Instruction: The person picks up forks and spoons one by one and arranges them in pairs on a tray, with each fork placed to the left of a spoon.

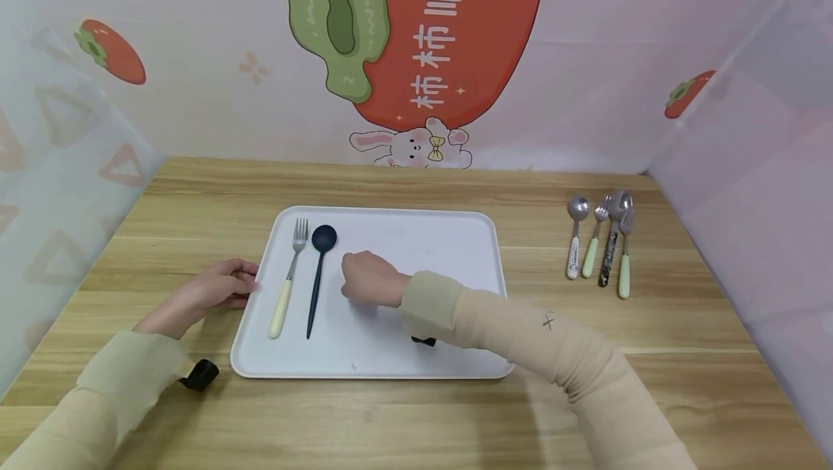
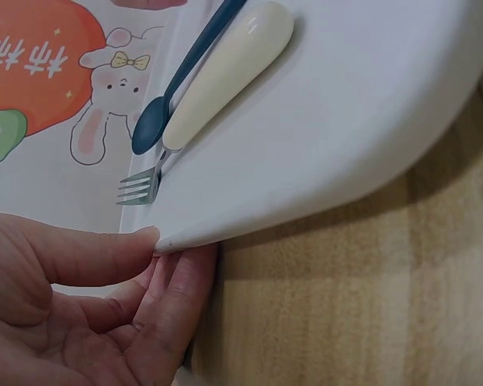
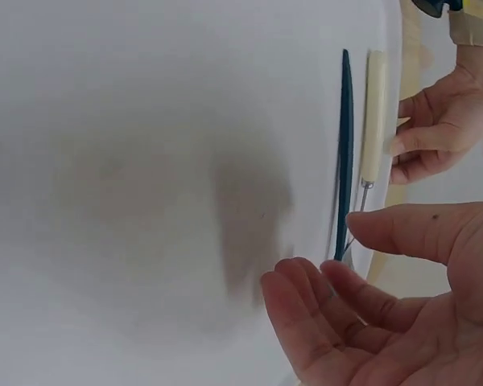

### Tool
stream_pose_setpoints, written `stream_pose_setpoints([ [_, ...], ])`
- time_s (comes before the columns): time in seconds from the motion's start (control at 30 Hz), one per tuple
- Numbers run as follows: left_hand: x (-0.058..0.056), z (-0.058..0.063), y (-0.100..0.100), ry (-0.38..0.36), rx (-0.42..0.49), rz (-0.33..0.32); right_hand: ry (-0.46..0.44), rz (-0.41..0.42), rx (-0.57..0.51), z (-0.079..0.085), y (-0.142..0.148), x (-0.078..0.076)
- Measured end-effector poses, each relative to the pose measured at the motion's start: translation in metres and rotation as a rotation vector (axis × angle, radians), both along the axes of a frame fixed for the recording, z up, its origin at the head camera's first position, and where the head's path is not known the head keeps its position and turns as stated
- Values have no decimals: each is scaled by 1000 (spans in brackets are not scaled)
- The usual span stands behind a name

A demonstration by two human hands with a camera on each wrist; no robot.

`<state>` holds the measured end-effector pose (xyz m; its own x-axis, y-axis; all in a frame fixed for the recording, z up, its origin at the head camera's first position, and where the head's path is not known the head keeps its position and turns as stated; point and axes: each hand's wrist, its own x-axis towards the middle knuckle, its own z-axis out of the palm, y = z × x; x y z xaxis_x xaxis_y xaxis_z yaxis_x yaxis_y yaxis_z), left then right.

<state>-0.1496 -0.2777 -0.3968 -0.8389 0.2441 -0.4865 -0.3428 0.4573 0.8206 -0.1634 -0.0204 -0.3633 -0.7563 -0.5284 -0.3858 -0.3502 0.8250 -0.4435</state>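
Observation:
A white rectangular tray [image 1: 416, 365] lies on the wooden table. My left hand [image 1: 218, 288] pinches its left rim, the thumb [image 2: 113, 256] at the upper edge and the fingers underneath. On the tray's left part lie a fork [image 1: 283, 296] with a cream handle and a black spoon [image 1: 317, 289], side by side, heads toward the wall. Just right of the spoon, my right hand [image 1: 371, 278] hovers over the tray. In the right wrist view its thumb [image 3: 410, 232] stands apart from the loosely bent fingers, with nothing held between them.
At the table's right lie two spoons and two forks in a group: a spoon with a white handle [image 1: 573, 257], two forks with pale green handles [image 1: 591, 259] and a spoon with a dark patterned handle [image 1: 609, 257]. A printed wall covering [image 1: 215, 94] rises behind the table.

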Motion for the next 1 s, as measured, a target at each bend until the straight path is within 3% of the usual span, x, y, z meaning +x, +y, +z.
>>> stream_pose_setpoints([
  [0.47,0,0,1,-1,-10,4,440,482,295,0,35,3],
  [0.6,0,0,1,0,-20,3,433,507,349,1,47,2],
  [1.0,-1,0,1,-3,-22,2,313,440,440,10,92,-1],
])
